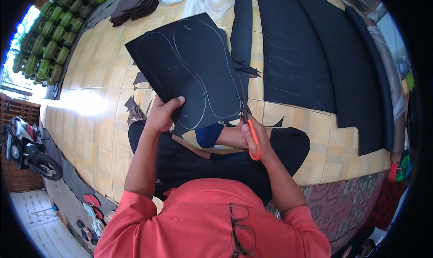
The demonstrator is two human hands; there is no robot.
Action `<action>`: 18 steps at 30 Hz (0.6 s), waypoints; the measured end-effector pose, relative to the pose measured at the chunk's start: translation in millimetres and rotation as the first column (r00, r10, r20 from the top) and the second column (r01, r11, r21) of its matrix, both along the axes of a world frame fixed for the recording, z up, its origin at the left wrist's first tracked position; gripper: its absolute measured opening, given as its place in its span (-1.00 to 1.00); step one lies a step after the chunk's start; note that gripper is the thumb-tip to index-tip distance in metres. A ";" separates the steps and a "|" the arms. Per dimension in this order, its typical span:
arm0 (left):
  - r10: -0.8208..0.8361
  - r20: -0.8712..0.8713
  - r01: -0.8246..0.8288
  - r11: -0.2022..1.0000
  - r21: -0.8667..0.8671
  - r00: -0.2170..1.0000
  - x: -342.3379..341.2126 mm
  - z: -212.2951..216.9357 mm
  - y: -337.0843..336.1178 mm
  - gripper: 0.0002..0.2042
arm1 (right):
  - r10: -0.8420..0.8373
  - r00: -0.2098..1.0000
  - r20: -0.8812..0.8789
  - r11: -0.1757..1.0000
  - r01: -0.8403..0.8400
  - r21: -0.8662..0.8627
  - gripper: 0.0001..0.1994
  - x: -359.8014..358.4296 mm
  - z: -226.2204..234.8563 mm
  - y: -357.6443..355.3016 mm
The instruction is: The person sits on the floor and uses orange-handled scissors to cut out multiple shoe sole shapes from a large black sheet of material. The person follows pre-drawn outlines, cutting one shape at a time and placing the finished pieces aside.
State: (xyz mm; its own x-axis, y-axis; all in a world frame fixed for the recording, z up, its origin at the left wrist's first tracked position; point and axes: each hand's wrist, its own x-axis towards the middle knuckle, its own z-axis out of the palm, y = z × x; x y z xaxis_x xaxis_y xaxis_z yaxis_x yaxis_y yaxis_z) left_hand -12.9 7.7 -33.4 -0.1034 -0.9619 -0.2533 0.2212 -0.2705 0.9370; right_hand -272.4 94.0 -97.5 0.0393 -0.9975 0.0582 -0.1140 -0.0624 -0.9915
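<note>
My left hand point(164, 114) grips the lower left edge of a black sheet point(194, 73), thumb on top and fingers underneath. Pale outlines shaped like shoe soles are drawn on the sheet, which I hold up over my crossed legs. In my right hand point(257, 134) is a pair of scissors point(254, 138) with orange handles. The blades point away from me and lie along the sheet's right edge, near its lower right corner. How far apart the blades stand is hard to make out. Small dark offcuts point(246, 68) lie just beyond the sheet's right edge.
Large black sheets point(293, 55) with faint drawn lines cover the tiled floor point(90, 122) on the right. Brown scraps point(134, 109) lie to the left, and a stack of dark pieces point(134, 6) sits farther off. Clear plastic point(196, 0) is heaped at the back. A patterned rug point(338, 206) lies at right.
</note>
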 end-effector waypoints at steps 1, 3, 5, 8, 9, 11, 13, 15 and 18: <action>-0.014 -0.003 0.014 1.000 0.011 1.000 -2.2 -2.5 1.2 -0.60 | -0.049 0.999 0.001 0.989 0.049 -0.141 -0.64 2.7 -5.9 -1.4; -0.028 -0.006 0.028 0.999 0.030 1.000 -1.6 -5.4 2.8 -0.59 | 0.003 1.000 -0.022 0.998 -0.005 -0.063 -0.64 -2.9 -6.7 0.8; -0.038 -0.018 0.039 0.999 0.032 0.999 -0.5 -9.5 -0.3 -0.59 | 0.046 0.999 0.029 0.996 -0.048 0.074 -0.63 -4.2 -4.1 5.8; -0.028 0.025 0.027 0.999 0.036 0.999 -0.1 -7.4 -1.7 -0.59 | 0.036 0.988 0.151 0.958 -0.077 0.275 -0.62 -3.6 4.1 11.3; -0.021 0.048 0.019 0.999 0.036 0.999 -0.4 -5.8 -2.1 -0.59 | 0.014 0.989 0.146 0.957 -0.056 0.286 -0.62 -3.6 4.8 10.3; -0.054 0.092 0.052 0.998 0.030 0.994 3.6 -7.4 -2.2 -0.59 | -0.014 0.994 0.111 0.973 -0.013 0.231 -0.59 -3.2 6.3 6.2; -0.073 0.111 0.071 0.997 0.020 0.991 6.5 -8.3 -4.6 -0.58 | -0.029 0.998 0.050 0.995 0.025 0.095 -0.56 -3.6 8.4 -3.2; -0.067 0.111 0.065 0.998 0.022 0.992 8.0 -6.7 0.6 -0.58 | 0.004 1.000 0.012 0.994 -0.006 0.108 -0.57 -5.6 8.9 -7.3; -0.027 0.078 0.027 1.000 -0.003 0.997 7.6 -5.4 -2.2 -0.59 | 0.052 0.998 -0.044 0.995 -0.048 0.084 -0.66 -7.2 -1.8 -2.8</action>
